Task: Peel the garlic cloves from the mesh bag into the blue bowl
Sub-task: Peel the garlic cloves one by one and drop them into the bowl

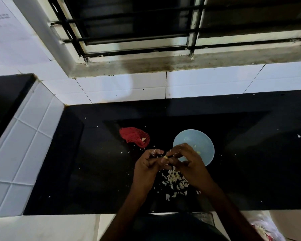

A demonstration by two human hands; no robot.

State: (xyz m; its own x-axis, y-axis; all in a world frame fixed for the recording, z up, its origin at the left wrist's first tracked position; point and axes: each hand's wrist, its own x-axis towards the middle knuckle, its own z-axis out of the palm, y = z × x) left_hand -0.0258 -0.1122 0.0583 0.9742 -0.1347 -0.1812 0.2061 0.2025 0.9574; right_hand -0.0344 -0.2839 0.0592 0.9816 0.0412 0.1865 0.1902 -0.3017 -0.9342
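A red mesh bag lies on the black counter, a pale clove showing at its near right end. To its right stands the blue bowl with a few peeled cloves inside. My left hand and my right hand meet just in front of the bowl, fingertips pinching one small pale garlic clove between them. My right hand covers the bowl's near rim. A heap of white garlic skins lies on the counter under my hands.
White tiled wall runs behind the counter under a barred window. A tiled partition bounds the counter on the left. Skin flecks are scattered over the counter. A plastic bag sits at the lower right, below the counter edge.
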